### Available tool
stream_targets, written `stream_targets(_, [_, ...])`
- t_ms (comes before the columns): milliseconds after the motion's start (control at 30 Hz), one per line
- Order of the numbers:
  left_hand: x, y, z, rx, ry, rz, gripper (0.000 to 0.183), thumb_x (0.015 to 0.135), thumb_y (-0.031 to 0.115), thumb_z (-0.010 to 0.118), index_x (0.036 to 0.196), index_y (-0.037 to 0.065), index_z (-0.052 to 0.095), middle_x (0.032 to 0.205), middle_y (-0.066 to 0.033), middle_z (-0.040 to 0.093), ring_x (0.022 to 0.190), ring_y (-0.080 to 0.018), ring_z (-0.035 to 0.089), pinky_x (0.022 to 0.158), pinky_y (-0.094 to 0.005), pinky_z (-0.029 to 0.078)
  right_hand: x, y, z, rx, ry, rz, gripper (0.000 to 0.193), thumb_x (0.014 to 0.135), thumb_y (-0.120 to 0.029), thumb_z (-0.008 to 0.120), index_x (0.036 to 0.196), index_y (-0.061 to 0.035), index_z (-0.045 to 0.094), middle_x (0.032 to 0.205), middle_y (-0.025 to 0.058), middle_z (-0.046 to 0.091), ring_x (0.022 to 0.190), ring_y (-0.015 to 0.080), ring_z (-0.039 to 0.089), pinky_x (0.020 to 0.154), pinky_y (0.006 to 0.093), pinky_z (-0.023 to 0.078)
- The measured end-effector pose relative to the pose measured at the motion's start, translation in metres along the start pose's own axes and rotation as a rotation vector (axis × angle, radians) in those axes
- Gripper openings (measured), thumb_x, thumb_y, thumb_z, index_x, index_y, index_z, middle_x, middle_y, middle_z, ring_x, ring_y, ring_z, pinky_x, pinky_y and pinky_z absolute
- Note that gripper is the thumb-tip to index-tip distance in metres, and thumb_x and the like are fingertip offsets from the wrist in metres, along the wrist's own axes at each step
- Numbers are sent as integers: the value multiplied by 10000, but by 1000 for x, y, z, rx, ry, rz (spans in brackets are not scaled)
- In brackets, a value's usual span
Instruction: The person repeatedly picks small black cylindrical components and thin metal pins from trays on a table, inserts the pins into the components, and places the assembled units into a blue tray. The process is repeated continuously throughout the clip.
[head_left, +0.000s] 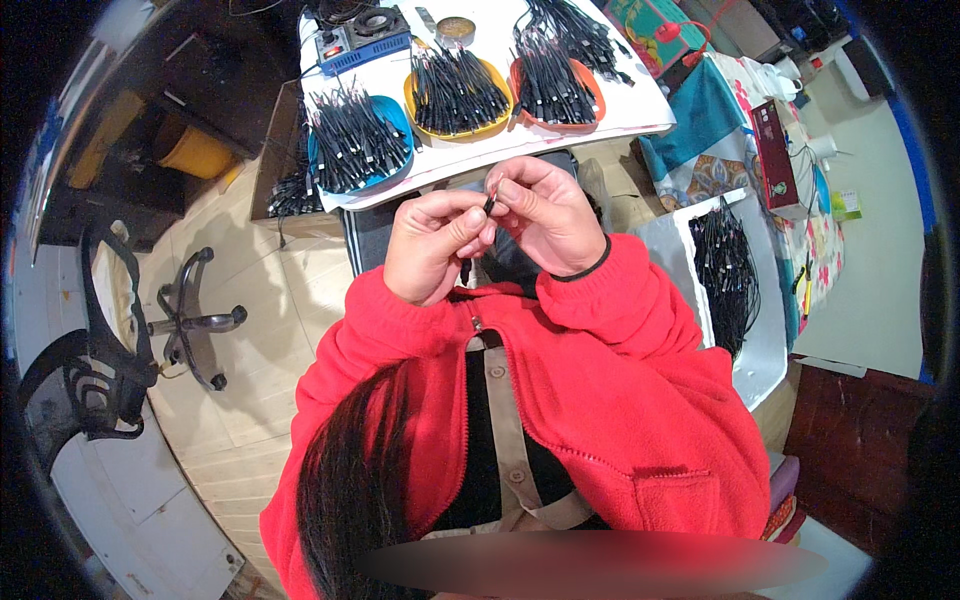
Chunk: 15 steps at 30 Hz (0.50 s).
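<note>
In front of my chest both hands meet on a short black cable (489,205) with a thin red wire at its upper end. My left hand (438,243) pinches its black part between thumb and fingers. My right hand (553,212) is closed with thumb and forefinger at the wire end; the exact tip is too small to make out. Just beyond my hands, the white table (470,158) carries a blue tray (408,125), a yellow tray (409,97) and an orange tray (600,95), each heaped with black cables.
A blue-based device (365,50) and a round tin (456,31) stand farther back, near more loose cables (575,35). On my right, a white foam box (765,340) holds a black cable bundle (724,265). A wheeled chair base (190,322) is on the left floor.
</note>
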<state>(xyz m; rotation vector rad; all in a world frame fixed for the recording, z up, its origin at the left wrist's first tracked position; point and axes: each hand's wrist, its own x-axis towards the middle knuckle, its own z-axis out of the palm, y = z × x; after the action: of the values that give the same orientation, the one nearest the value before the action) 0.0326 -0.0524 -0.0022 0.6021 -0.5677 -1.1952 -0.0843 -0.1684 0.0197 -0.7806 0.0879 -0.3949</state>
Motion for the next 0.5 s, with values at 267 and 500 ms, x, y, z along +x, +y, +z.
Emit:
stream_targets(267, [2,-1,-2,504,100,42,159,862,24,614,1009,-23,648,783,-70,653,614,-56,513,533,-186,394,7,-4,-22,-22,63,303,202,894,-119,524,1083,-54,491,932,35,559,799,134,565,690,276,468])
stream_targets(500, [17,-12,-13,363,198,-50,138,885,28,583,1000,-47,604,790,-104,651,585,-67,494,526,-186,381,28,-22,-76,-512,48,249,192,884,-172,572,1022,-39,561,858,24,592,711,96,537,648,256,461])
